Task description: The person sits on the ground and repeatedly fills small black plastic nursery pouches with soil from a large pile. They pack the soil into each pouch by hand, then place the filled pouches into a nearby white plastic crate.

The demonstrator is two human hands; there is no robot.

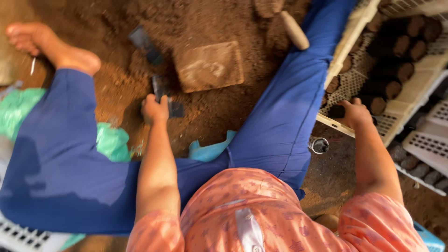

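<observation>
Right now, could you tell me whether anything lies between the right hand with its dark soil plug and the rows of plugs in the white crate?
Nothing visible does. The right hand already rests on the white crate rim, holding the dark soil plug beside the rows of plugs.

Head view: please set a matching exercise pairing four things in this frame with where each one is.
Things:
1. left hand
2. right hand
3. wooden handle
4. flat block

Places:
A. at the rim of the pale crate
B. on the soil between the legs, beyond the left hand
C. gripping a dark flat piece on the soil
D. against the blue trouser leg, top of frame

Pairs: 1-C, 2-A, 3-D, 4-B
</observation>
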